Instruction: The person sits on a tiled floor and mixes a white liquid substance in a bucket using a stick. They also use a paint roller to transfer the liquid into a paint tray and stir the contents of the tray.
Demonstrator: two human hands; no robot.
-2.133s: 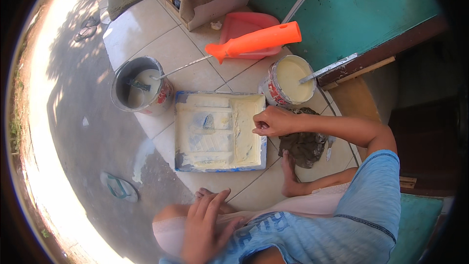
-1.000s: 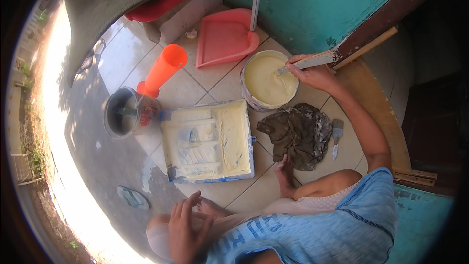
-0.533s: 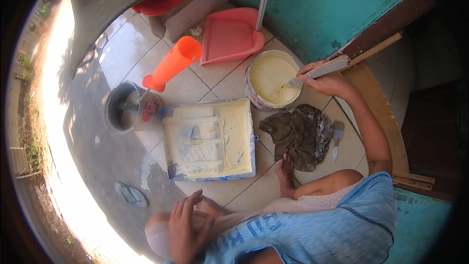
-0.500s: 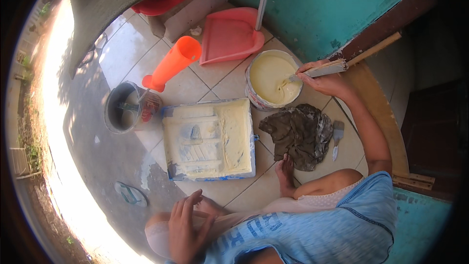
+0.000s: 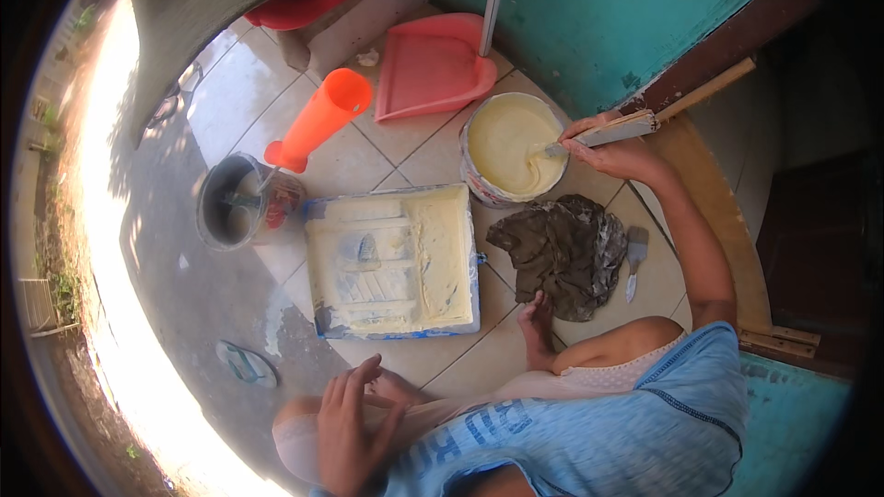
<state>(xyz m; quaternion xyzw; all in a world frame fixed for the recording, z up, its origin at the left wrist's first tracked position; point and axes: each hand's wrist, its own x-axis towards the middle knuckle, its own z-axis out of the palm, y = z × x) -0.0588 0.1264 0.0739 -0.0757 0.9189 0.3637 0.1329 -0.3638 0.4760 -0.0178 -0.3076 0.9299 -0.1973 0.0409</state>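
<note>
My right hand [image 5: 610,152] is shut on a flat, paint-smeared stick [image 5: 619,129], its lower end in cream paint in a round bucket [image 5: 488,184]. My left hand [image 5: 357,410] is open at my left knee, fingers loosely spread, holding nothing. A paint tray [image 5: 320,262] coated in cream paint lies in front of me. Left of it, a grey bucket [image 5: 216,225] holds pale paint and a roller with an orange handle [image 5: 313,120]. A crumpled dark cloth [image 5: 552,258] and a small paintbrush [image 5: 635,253] lie right of the tray, beside my foot.
A pink dustpan [image 5: 428,74] stands against the teal door panel [image 5: 608,9] at the back. A plywood board [image 5: 732,239] lies along the right. A flip-flop [image 5: 244,364] rests on concrete at the left. A grey slab [image 5: 184,0] with red and pale objects under it is at the back left.
My right hand has gone from above the tray up-right to the stick in the cream bucket and now grips it. The paint's swirl shifted slightly. My left hand stayed low. The camera view has shifted.
</note>
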